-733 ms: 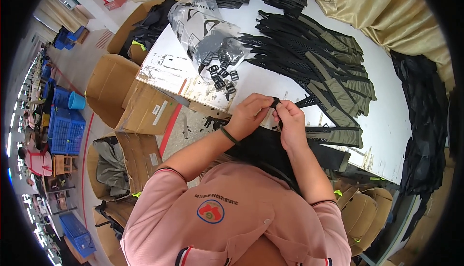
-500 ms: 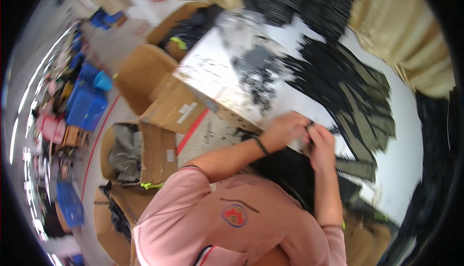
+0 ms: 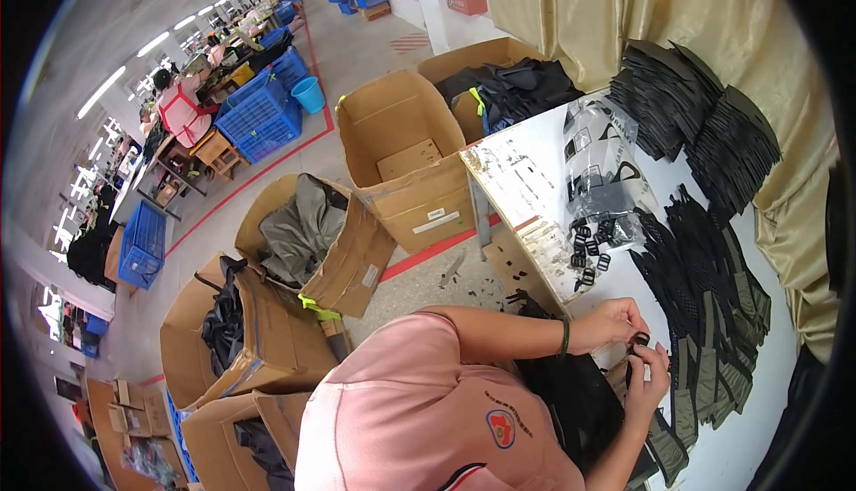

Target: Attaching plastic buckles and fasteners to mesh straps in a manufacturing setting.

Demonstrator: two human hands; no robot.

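Note:
Over the table's near edge, my left hand (image 3: 613, 323), with a dark band on its wrist, pinches a small black buckle (image 3: 639, 339). Facing it, my right hand (image 3: 648, 379) has its fingers closed on the same buckle; whether a strap runs through it is too small to tell. A pile of loose black buckles (image 3: 586, 250) lies just beyond, spilling from a clear plastic bag (image 3: 602, 156). Beside my hands spreads a row of black and olive strap pieces (image 3: 704, 313). Black fabric (image 3: 566, 393) hangs below my left forearm.
The white table (image 3: 517, 170) has a worn left edge. Stacks of black pieces (image 3: 664, 99) stand at its back near a curtain (image 3: 588, 18). Cardboard boxes (image 3: 406, 134), some with dark fabric, crowd the left floor. Farther off are blue crates (image 3: 259, 116) and a seated person (image 3: 183, 112).
My view has swung left, so the table and my hands sit farther right and more boxes show. Both hands stay together at the buckle.

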